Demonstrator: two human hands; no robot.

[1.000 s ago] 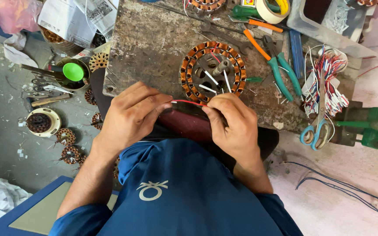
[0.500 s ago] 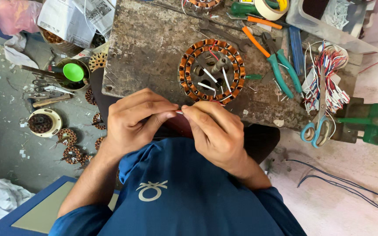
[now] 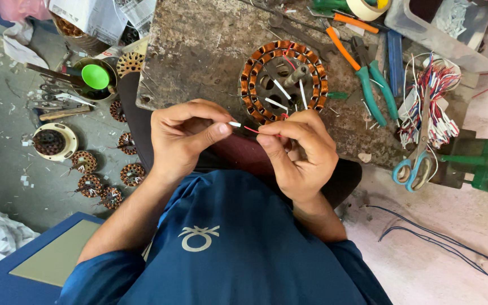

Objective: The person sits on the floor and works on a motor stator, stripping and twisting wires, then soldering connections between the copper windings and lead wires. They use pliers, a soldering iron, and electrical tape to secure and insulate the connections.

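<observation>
A rough, scarred grey table [image 3: 199, 51] is seen from above, with a round stator [image 3: 284, 82] laid flat on it: a ring of copper-wound coils, white slips standing in its bore. Green-handled pliers [image 3: 377, 85] and an orange-handled tool [image 3: 343, 48] are laid just right of the stator; a bundle of red, white and blue wires [image 3: 433, 104] and blue-handled scissors [image 3: 413, 166] are set at the table's right edge. Small wound cores [image 3: 94, 181] are scattered on the concrete floor at left. A thin red wire [image 3: 252, 130] with a white sleeve end is pinched between both hands: left hand [image 3: 184, 138] nipping the sleeve end, right hand [image 3: 300, 149] nipping the red run, in front of the stator over the table's near edge.
</observation>
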